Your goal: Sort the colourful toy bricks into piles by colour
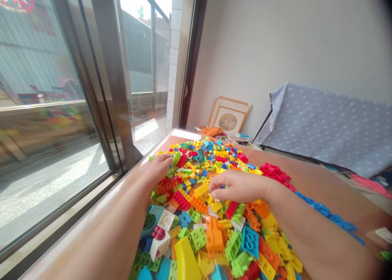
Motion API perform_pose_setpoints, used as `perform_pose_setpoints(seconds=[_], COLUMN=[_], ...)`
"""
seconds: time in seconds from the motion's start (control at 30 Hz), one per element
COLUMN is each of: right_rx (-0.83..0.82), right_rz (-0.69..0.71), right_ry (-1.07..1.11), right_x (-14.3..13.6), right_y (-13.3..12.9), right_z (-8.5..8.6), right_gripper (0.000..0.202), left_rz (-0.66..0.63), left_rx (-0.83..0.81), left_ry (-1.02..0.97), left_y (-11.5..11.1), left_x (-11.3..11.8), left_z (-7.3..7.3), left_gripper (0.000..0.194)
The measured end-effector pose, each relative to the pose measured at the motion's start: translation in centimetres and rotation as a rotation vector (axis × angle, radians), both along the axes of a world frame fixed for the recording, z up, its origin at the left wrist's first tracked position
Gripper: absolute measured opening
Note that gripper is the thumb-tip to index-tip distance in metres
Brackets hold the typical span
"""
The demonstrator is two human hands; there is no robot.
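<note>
My left hand [161,166] rests at the left side of a large heap of plastic building bricks. Its fingers stretch over the bricks, close to a light green brick [176,158] and a red brick [182,161]; nothing shows in them. In the middle of the heap is my right hand [230,186], palm down with fingers curled together. Just below its fingertips lies a yellow brick [216,207], and a longer yellow brick [201,189] is to their left. Whatever those fingers hold, if anything, is hidden.
The heap covers much of a brown table [309,170]. Red bricks [275,174] lie grouped at its right, with a row of blue bricks [323,210] beyond. A glass door [39,67] borders the left. A dotted grey cloth [324,125] and a framed picture [228,120] stand behind.
</note>
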State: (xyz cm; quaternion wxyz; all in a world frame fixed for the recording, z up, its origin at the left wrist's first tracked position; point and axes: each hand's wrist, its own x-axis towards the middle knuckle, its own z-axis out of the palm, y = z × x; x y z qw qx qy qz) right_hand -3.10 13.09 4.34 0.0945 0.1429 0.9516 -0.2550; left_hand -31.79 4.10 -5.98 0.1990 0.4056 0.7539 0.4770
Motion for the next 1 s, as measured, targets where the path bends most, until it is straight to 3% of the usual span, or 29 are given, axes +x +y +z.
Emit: perform_pose_setpoints(seconds=[0.1, 0.23, 0.47, 0.6, 0.7, 0.8, 1.0], right_rx=[0.033, 0.283, 0.462, 0.447, 0.415, 0.378, 0.278], right_rz=[-0.179, -0.365, -0.308, -0.315, -0.344, -0.376, -0.387], right_ry=[0.096, 0.137, -0.065, -0.093, -0.068, -0.017, -0.007], right_x=[-0.9, -3.0, -6.7, -7.3, -6.6, -5.2, -2.0], right_y=[2.7, 5.6, 5.6, 5.8, 6.4, 6.6, 4.6], right_z=[-0.5, -2.4, -4.9, -5.7, -5.4, -4.1, -1.3], right_gripper=[0.022, 0.023, 0.041, 0.027, 0.017, 0.02, 0.016], left_rz=[0.008, 0.014, 0.01, 0.033, 0.02, 0.018, 0.039], left_rx=[-0.005, -0.016, -0.034, -0.032, -0.031, 0.01, 0.098], left_ry=[-0.001, 0.0, -0.009, -0.053, -0.108, -0.125, -0.169], left_y=[0.1, 0.1, -0.2, -0.6, -0.6, -0.5, -0.3], left_x=[0.0, 0.0, 0.5, 0.8, 0.6, 0.2, -0.3], left_z=[-0.2, 0.1, 0.9, 1.5, 1.7, 1.4, 1.6], left_gripper=[0.04, 0.039, 0.043, 0.049, 0.053, 0.054, 0.055])
